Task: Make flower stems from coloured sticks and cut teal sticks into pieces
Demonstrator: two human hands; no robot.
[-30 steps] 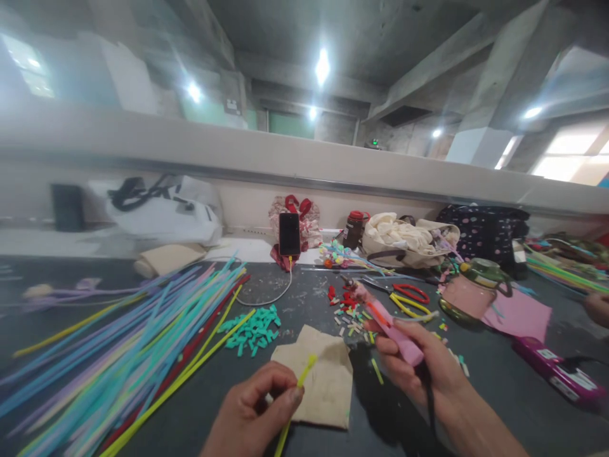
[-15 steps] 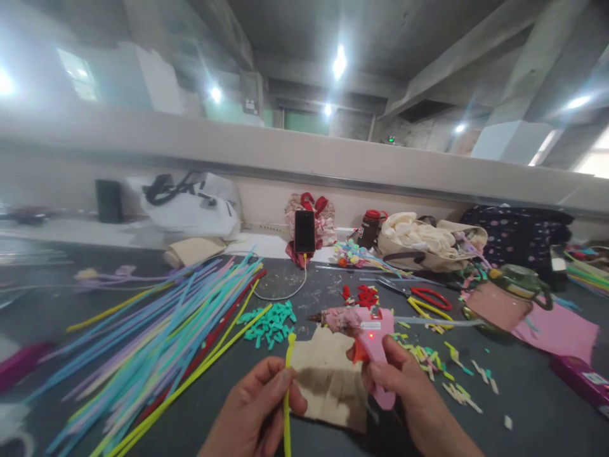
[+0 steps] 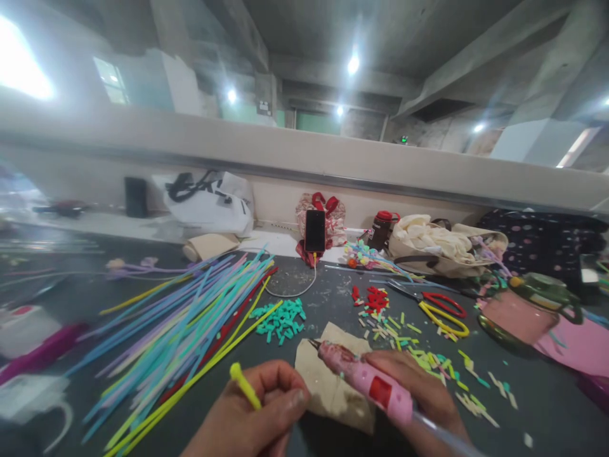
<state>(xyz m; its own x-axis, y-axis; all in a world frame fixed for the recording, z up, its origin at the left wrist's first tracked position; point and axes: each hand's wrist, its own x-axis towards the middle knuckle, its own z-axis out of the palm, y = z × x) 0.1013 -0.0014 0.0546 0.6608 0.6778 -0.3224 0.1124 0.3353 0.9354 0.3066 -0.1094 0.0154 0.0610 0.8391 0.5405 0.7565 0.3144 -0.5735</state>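
My left hand is closed on a yellow pipe cleaner, whose thicker end sticks up past the fingers; its lower part is hidden by the hand. In my right hand is a pink hot glue gun, tilted with its nozzle pointing up and left. A clear glue stick runs out of its back end. Beneath the nozzle lies a creased beige piece of cardboard or paper. The nozzle and the pipe cleaner are apart.
Many coloured pipe cleaners spread across the left. Small teal pieces, red pieces and yellow-green bits lie in piles. Scissors rest at right near a green-lidded jug. A phone stands at the back.
The glue gun has turned, its back end swinging down toward me and its trigger out of sight. My left hand has moved left and tipped the pipe cleaner leftward. The view has shifted slightly.
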